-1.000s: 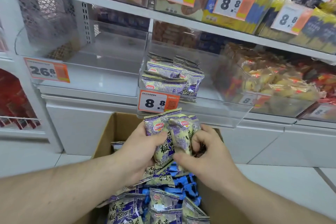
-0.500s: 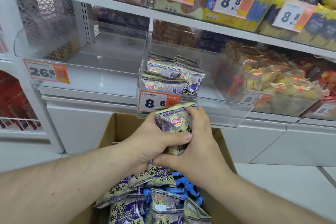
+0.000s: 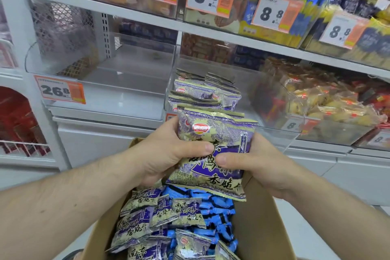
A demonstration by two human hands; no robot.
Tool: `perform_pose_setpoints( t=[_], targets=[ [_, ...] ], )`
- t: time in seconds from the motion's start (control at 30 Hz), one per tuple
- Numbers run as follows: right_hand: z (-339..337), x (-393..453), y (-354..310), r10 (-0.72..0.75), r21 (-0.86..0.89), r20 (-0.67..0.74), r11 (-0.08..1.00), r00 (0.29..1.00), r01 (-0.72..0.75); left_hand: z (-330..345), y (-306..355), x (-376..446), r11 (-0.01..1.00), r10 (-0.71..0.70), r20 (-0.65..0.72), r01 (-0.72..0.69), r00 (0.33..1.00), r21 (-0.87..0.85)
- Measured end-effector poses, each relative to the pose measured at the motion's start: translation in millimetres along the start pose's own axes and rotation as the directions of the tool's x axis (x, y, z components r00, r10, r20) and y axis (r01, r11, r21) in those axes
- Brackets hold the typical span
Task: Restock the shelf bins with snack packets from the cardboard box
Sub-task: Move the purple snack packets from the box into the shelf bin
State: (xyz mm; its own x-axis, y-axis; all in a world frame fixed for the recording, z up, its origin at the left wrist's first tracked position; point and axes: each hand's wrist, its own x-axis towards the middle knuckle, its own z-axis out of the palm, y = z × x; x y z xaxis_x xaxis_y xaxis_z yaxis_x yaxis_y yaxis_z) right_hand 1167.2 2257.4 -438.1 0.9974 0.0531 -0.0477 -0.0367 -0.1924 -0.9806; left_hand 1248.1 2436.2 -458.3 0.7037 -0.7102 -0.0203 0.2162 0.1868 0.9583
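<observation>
At the far left a red display [image 3: 14, 120] is cut off by the frame edge, its contents too blurred to name. Next to it the clear shelf bin [image 3: 109, 82] behind the 26.8 price tag [image 3: 60, 92] holds nothing I can make out beyond its mesh back wall.

The left hand [image 3: 166, 154] grips a bunch of purple-and-gold snack packets [image 3: 215, 150] from the left side, thumb curled across the front. How many packets are in the bunch is hard to tell, since the front one hides the rest. The bunch sits above the cardboard box [image 3: 261, 221] and just in front of the middle bin [image 3: 249, 82], covering most of that bin's price tag. That bin already holds a small stack of the same purple packets [image 3: 202, 95].

The box, cut off at the bottom, holds more purple packets [image 3: 147, 217] on its left and blue wrapped sweets [image 3: 215, 211] on its right.

The right hand [image 3: 259, 164] clamps the bunch from the other side, thumb on the front, fingers hidden behind.

Further right, a bin of clear-wrapped yellow pastries [image 3: 329, 107] blurs out.
</observation>
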Motion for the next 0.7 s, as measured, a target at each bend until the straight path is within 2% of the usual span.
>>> perform_pose_setpoints(
  t=[0.1, 0.17, 0.2, 0.23, 0.27, 0.33, 0.4, 0.5, 0.57, 0.7],
  targets=[
    [-9, 2, -5, -0.002, 0.031, 0.005, 1.0, 1.0, 0.002, 4, 4, 4, 0.991, 0.098, -0.027, -0.096, 0.995, 0.096],
    [-23, 4, -15, -0.045, 0.003, -0.022, 0.999, 0.999, 0.045, 4, 9, 7, 0.948, 0.201, -0.054, -0.18, 0.978, 0.262],
    [-34, 8, -21, -0.071, -0.016, -0.065, 0.997, 0.995, 0.07, 1, 10, 10, 0.894, 0.271, -0.09, -0.216, 0.958, 0.393],
    [-47, 12, -28, -0.103, -0.026, -0.122, 0.995, 0.987, 0.101, -4, 12, 12, 0.796, 0.365, -0.13, -0.236, 0.922, 0.557],
    [-62, 18, -33, -0.139, -0.029, -0.185, 0.99, 0.973, 0.136, -10, 13, 15, 0.646, 0.48, -0.141, -0.24, 0.866, 0.725],
    [-94, 32, -42, -0.182, -0.066, -0.274, 0.983, 0.944, 0.17, -22, 13, 19, 0.354, 0.652, -0.087, -0.202, 0.753, 0.913],
    [-124, 48, -42, -0.153, -0.145, -0.304, 0.983, 0.94, 0.113, -33, 8, 25, 0.249, 0.658, -0.099, -0.092, 0.746, 0.964],
    [-150, 69, -27, -0.032, -0.222, -0.3, 0.974, 0.954, -0.037, -40, -4, 32, 0.137, 0.569, -0.102, 0.028, 0.816, 0.99],
    [-151, 82, -13, 0.04, -0.237, -0.251, 0.966, 0.967, -0.102, -41, -10, 33, 0.121, 0.529, -0.086, 0.026, 0.844, 0.992],
    [-138, 97, 11, 0.162, -0.311, -0.068, 0.934, 0.984, -0.175, -34, -12, 34, 0.287, 0.454, -0.188, 0.057, 0.871, 0.956]
  ],
)
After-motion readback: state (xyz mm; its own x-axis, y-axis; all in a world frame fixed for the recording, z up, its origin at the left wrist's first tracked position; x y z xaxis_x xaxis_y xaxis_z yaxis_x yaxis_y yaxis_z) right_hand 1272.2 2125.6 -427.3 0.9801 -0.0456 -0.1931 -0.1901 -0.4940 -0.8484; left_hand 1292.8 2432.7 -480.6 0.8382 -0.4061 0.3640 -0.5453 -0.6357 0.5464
